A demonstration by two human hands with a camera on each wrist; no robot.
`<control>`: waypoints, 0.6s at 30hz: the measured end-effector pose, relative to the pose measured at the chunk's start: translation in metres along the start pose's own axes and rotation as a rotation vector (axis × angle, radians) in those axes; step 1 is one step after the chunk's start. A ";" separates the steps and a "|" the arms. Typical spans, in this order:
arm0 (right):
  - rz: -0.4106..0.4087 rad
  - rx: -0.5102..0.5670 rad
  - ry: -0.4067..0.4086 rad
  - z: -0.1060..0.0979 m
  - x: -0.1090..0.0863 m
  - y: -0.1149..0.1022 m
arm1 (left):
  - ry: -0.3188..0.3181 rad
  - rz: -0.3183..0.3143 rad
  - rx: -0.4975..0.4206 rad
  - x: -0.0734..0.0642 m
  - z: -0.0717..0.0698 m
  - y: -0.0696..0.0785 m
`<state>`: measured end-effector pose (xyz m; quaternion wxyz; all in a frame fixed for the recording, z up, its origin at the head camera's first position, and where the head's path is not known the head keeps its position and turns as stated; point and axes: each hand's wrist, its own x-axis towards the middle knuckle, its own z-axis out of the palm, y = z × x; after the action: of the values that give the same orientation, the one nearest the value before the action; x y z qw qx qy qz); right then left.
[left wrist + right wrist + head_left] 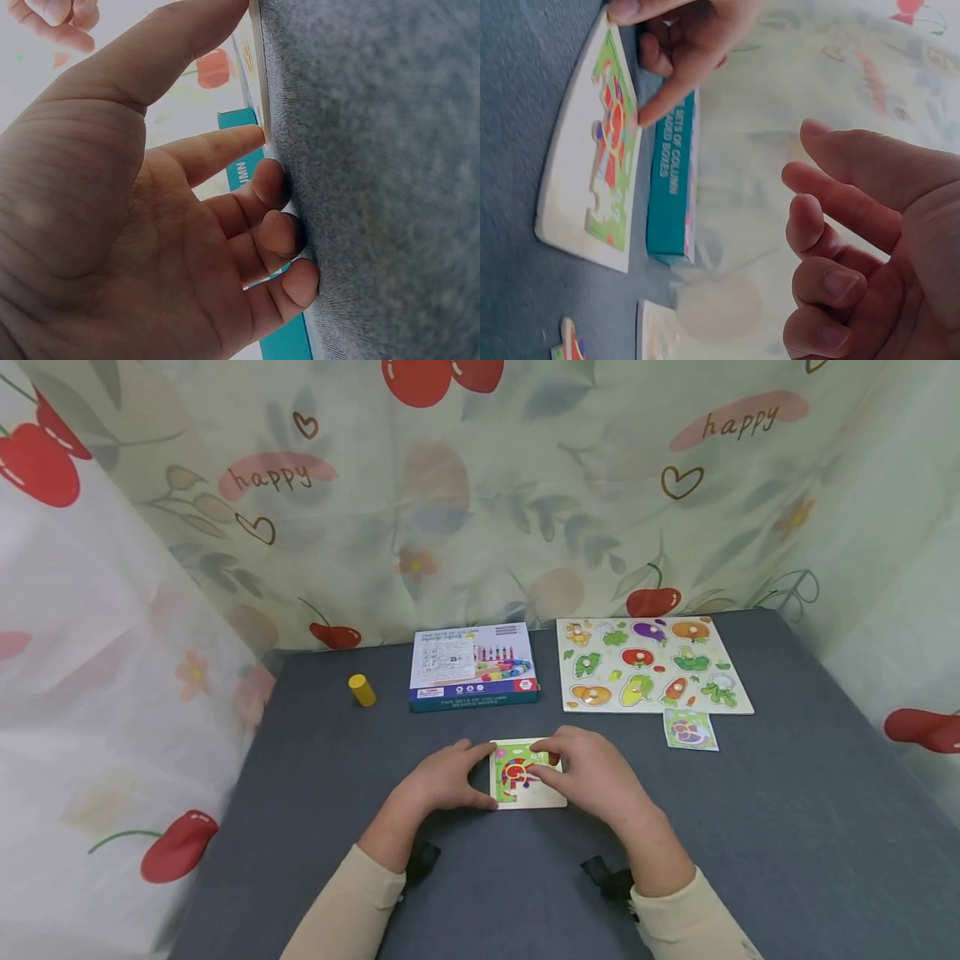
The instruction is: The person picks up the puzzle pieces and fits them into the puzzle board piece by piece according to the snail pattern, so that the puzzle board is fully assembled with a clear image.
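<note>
A small wooden jigsaw puzzle board (542, 799), partly filled with green and red picture pieces, lies flat on the table. At its left side my left hand (448, 777) holds it, thumb at the near corner and index finger at the far one; the left wrist view shows those two fingertips against the board edge (262, 82). Over the board's right part hovers my right hand (596, 772). In the right wrist view the right hand (862, 240) has its fingers loosely bent, thumb and index apart, and nothing shows between them. A loose puzzle piece (570, 346) lies beyond the board's end.
Behind the board lies a boxed bead set (474, 668), with a yellow cylinder (362, 691) to its left. A vegetable puzzle board (655, 666) lies at the back right, and a small picture card (691, 730) touches its front edge. Patterned cloth (480, 527) hangs behind the table.
</note>
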<state>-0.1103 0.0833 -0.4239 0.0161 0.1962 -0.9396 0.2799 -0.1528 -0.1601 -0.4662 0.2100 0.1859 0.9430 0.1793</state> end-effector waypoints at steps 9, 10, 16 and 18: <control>0.052 0.029 0.023 -0.011 -0.008 0.015 | 0.000 0.006 0.000 0.000 0.000 0.000; 0.065 0.033 0.022 -0.012 -0.009 0.017 | 0.001 0.005 0.000 -0.001 0.000 0.000; 0.135 0.056 -0.005 -0.019 -0.015 0.031 | 0.005 0.011 -0.005 -0.002 0.000 0.000; 0.145 0.059 -0.012 -0.022 -0.018 0.036 | 0.003 0.012 -0.005 -0.002 0.000 -0.001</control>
<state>-0.1093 0.1292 -0.4270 -0.0158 0.1300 -0.9428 0.3066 -0.1515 -0.1612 -0.4663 0.2079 0.1904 0.9417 0.1833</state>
